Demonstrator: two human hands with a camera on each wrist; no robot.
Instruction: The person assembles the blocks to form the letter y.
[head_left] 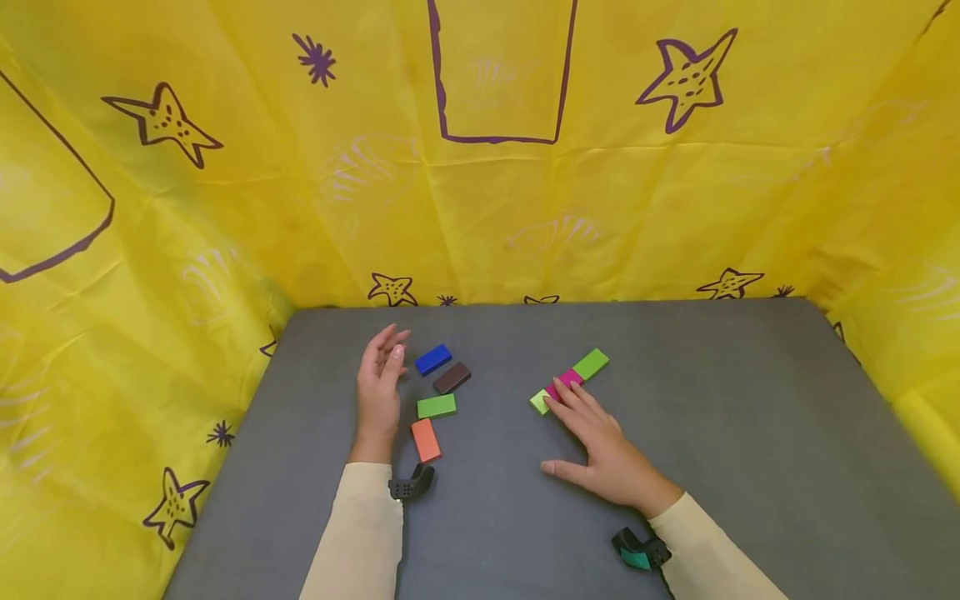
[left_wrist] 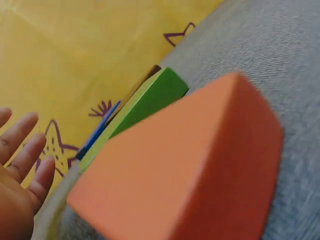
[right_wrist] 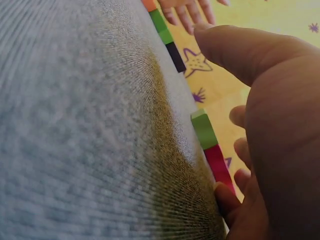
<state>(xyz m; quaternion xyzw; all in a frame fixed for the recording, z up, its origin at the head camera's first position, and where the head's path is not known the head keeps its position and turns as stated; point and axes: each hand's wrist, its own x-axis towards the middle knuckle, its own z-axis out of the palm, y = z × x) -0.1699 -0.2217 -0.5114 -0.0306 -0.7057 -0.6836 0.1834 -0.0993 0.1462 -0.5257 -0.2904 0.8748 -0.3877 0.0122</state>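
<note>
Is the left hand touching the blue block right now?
Apart: the head view shows a narrow strip of grey table between the left hand and the blue block.

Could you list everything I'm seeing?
Table: 1, grey, foreground
Cloth: 1, patterned yellow, behind and beside table
Blue block: 1, blue, left, farthest
Brown block: 1, brown, left, second
Left green block: 1, green, left, third
Orange block: 1, orange, left, nearest
Right green block: 1, green, right row, farthest
Magenta block: 1, magenta, row, middle
Lime block: 1, lime, row, nearest
Wrist devices: 2, mostly black, on wrists
Sleeves: 2, cream, forearms
Left hand: 1, bare, beside blue block
Right hand: 1, bare, at magenta block
</note>
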